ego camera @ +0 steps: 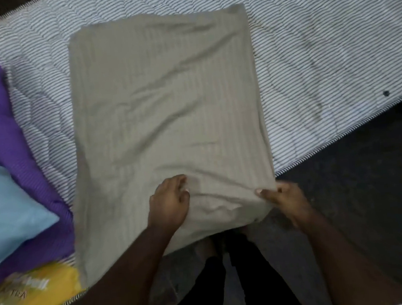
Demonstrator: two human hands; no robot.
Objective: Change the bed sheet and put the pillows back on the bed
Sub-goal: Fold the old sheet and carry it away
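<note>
A folded beige bed sheet (168,111) lies across the bare striped mattress (320,47), and its near end hangs over the mattress edge. My left hand (169,203) rests on the sheet's near part, fingers curled into the cloth. My right hand (284,200) pinches the sheet's near right corner between thumb and fingers. At the left lie a light blue pillow (4,200) and a purple pillow (11,127), the blue one on top of the purple one.
A yellow label (43,288) is on the mattress at the lower left corner. The mattress edge runs diagonally from lower left to right. Dark floor (372,184) lies to the right, and my legs in dark trousers (233,285) stand below the sheet.
</note>
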